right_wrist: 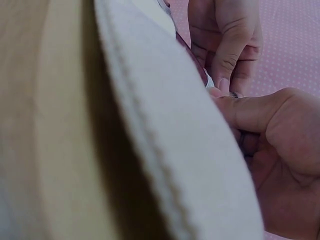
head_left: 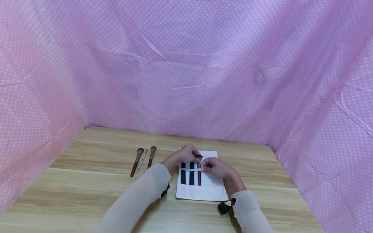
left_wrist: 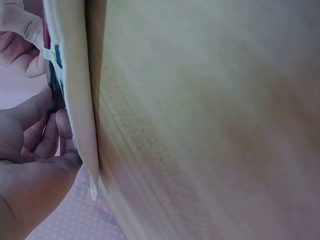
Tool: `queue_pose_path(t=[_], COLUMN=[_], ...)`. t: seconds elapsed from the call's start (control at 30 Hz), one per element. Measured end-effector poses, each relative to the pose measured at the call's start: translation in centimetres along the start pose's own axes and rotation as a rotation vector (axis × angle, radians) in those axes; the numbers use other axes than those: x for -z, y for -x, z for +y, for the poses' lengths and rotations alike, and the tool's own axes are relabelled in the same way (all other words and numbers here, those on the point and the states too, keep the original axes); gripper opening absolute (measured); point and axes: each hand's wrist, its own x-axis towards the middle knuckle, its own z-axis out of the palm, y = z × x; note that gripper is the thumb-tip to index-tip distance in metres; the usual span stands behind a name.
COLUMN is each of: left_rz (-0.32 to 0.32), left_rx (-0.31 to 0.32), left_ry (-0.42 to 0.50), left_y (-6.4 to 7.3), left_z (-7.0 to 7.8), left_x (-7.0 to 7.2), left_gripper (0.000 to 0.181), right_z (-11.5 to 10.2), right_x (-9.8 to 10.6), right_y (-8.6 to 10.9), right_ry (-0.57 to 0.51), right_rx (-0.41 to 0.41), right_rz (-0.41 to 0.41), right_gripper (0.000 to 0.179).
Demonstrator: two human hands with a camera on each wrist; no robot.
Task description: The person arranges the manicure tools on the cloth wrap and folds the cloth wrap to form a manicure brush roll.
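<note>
A white fabric brush case (head_left: 201, 193) lies spread on the table with a pale elastic band (head_left: 187, 169) across it. Two dark strips (head_left: 191, 178) sit under the band, side by side. To their right lies a makeup brush (head_left: 199, 178) with a red handle, bristle end away from me. My left hand (head_left: 187, 153) pinches this brush near its head; in the left wrist view its fingers (left_wrist: 31, 112) close on the dark upper part. My right hand (head_left: 216, 166) pinches the elastic just right of the brush, as the right wrist view shows with its thumb (right_wrist: 250, 111) against the band.
Left of the case, two more red-handled makeup brushes (head_left: 136, 163) lie on the wooden table (head_left: 96, 181) with a thin metal tool (head_left: 142, 160) between them. Pink dotted cloth (head_left: 186, 81) hangs behind the table and at both sides.
</note>
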Motion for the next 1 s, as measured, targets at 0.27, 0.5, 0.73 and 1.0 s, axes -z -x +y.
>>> queue_pose_path(t=[0.27,0.5,0.73,1.0], left_rz=[-0.031,-0.067,-0.072,-0.08], left_rx=[-0.012,-0.014,-0.012,-0.008], left_ry=[-0.051,-0.071,-0.078,-0.085], left_y=[0.0,0.3,0.4,0.2], left_z=[-0.1,0.2,0.2,-0.3], left_x=[0.1,0.4,0.5,0.5], left_gripper=[0.012,0.011,0.01,0.011], right_z=[0.3,0.2,0.1,-0.8], right_x=[0.1,0.1,0.2,1.0], right_y=[-0.2,-0.3,-0.4,0.0], right_ry=[-0.031,-0.023,0.001,0.089], right_rx=[-0.029,-0.046,-0.062,-0.039], right_rz=[-0.005,-0.002,0.005,-0.004], right_gripper=[0.015,0.017,0.017,0.007])
